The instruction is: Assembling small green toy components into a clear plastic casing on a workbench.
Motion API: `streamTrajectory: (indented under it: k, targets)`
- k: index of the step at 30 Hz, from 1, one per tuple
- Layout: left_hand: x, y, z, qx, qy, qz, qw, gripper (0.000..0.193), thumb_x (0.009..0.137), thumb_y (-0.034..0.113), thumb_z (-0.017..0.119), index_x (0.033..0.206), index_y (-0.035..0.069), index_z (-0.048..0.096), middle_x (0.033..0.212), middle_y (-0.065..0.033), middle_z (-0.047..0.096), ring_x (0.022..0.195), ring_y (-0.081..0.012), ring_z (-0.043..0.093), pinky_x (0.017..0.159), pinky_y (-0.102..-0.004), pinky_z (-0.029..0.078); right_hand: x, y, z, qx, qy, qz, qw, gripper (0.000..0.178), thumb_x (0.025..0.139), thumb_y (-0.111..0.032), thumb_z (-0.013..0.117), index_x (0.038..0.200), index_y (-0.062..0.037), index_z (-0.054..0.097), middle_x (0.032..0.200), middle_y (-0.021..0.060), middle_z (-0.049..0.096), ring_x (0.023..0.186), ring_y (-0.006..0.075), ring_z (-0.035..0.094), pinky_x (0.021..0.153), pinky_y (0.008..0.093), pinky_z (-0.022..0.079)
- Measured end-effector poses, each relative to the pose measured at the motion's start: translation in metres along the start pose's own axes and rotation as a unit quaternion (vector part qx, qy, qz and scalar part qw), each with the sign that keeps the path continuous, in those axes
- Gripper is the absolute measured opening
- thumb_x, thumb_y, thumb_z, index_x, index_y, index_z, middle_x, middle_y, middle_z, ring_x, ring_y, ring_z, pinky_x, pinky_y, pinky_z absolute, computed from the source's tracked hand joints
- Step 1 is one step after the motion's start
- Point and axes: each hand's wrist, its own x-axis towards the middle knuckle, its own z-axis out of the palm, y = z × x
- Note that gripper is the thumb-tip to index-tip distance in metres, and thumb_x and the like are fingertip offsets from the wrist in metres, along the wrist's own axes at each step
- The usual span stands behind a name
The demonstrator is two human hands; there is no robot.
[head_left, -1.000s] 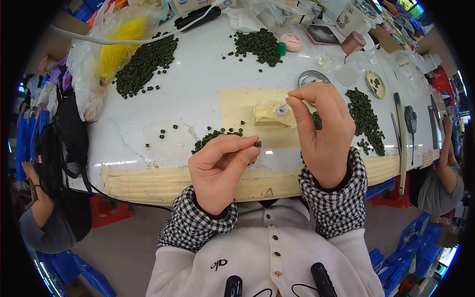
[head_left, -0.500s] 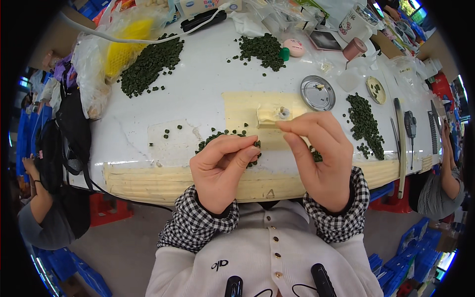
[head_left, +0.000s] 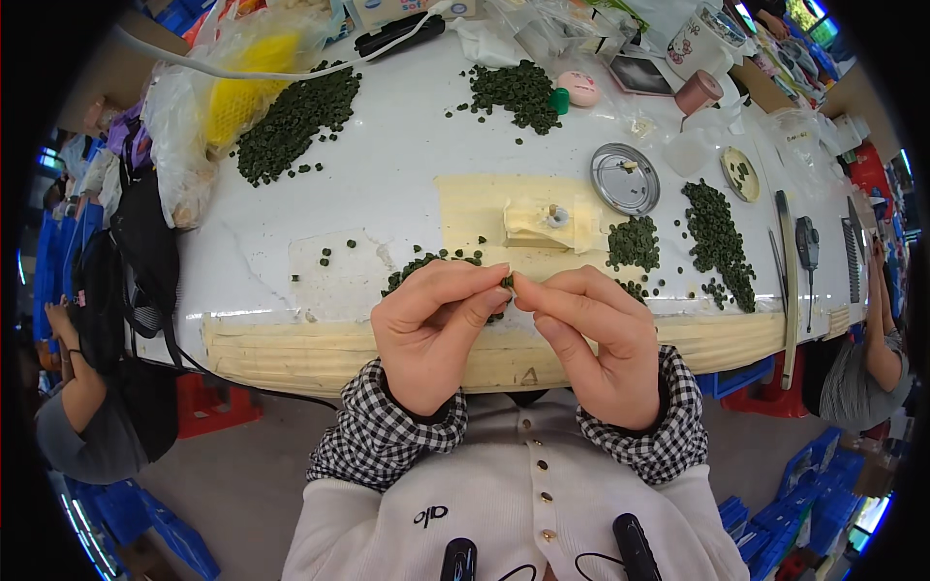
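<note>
My left hand (head_left: 426,329) pinches a small dark green piece (head_left: 507,282) between thumb and index finger. Against the same piece rest the bunched fingertips of my right hand (head_left: 605,344), its thumb curled lower; whatever these fingers hold is too small to make out. Just beyond both hands sits a small block wrapped in cream tape (head_left: 542,225), with a greyish knob on top. A pile of similar green pieces (head_left: 423,268) lies behind my left hand, partly covered by it. Another small pile (head_left: 634,242) lies beyond my right hand.
Larger heaps of green pieces lie at the far left (head_left: 295,126), far middle (head_left: 516,97) and right (head_left: 718,237). A round metal lid (head_left: 625,180) and a small dish (head_left: 739,174) stand right of the block. Tweezers, a screwdriver-like tool (head_left: 806,257) and a long strip lie farther right. Tape pads the table edge (head_left: 291,363).
My right hand has come from the taped block, left and nearer, to meet the piece in my left hand. The small pile beyond it is uncovered. My left hand has stayed nearly still.
</note>
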Motion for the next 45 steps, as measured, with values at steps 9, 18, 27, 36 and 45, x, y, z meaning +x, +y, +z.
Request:
streamTrajectory:
  k: [9, 18, 27, 36, 45]
  targets:
    - [0.0006, -0.0006, -0.0006, -0.01, -0.028, -0.012, 0.999, 0.023, 0.086, -0.011, 0.064, 0.106, -0.002, 0.069, 0.093, -0.0103, 0.066, 0.082, -0.014, 0.063, 0.071, -0.0236, 0.05, -0.0004, 0.0065, -0.0077, 0.022, -0.03, -0.01, 0.999, 0.034, 0.087, 0.005, 0.063, 0.12, -0.0004, 0.065, 0.095, 0.0116, 0.064, 0.08, 0.0185, 0.062, 0.07, 0.0256, 0.05]
    - [0.0, -0.0008, 0.0009, -0.021, -0.024, -0.022, 0.999, 0.022, 0.087, -0.01, 0.064, 0.107, -0.004, 0.069, 0.093, -0.0107, 0.065, 0.082, -0.0139, 0.063, 0.072, -0.0234, 0.051, -0.0023, 0.0072, -0.0048, 0.031, -0.016, -0.012, 0.999, 0.035, 0.087, 0.005, 0.063, 0.121, -0.0008, 0.065, 0.096, 0.0115, 0.065, 0.081, 0.0182, 0.063, 0.07, 0.0252, 0.05]
    - [-0.001, 0.0009, 0.0004, -0.033, -0.021, -0.027, 0.999, 0.02, 0.087, -0.009, 0.063, 0.106, -0.004, 0.068, 0.093, -0.0112, 0.066, 0.082, -0.0139, 0.063, 0.072, -0.0236, 0.051, -0.002, 0.0067, -0.0044, 0.022, -0.014, -0.024, 0.999, 0.035, 0.086, 0.006, 0.063, 0.121, -0.0002, 0.065, 0.097, 0.0116, 0.065, 0.081, 0.0183, 0.063, 0.07, 0.0254, 0.051]
    - [-0.0026, 0.0006, -0.0002, -0.027, -0.013, -0.03, 0.999, 0.019, 0.085, -0.009, 0.066, 0.104, -0.005, 0.068, 0.095, -0.0115, 0.066, 0.083, -0.0138, 0.064, 0.072, -0.0231, 0.051, -0.0022, 0.0056, -0.0045, 0.009, -0.019, -0.031, 0.999, 0.037, 0.085, 0.006, 0.064, 0.121, -0.0006, 0.065, 0.096, 0.0113, 0.064, 0.079, 0.0189, 0.062, 0.069, 0.0261, 0.051]
    - [-0.0033, 0.0004, -0.0023, -0.01, -0.027, 0.005, 1.0, 0.02, 0.084, -0.009, 0.068, 0.104, -0.005, 0.068, 0.096, -0.0121, 0.067, 0.086, -0.0142, 0.063, 0.074, -0.0238, 0.05, -0.0031, 0.0052, -0.0052, 0.008, -0.019, -0.04, 0.999, 0.037, 0.085, 0.005, 0.064, 0.121, -0.0008, 0.065, 0.096, 0.0111, 0.064, 0.078, 0.0189, 0.062, 0.068, 0.0264, 0.051]
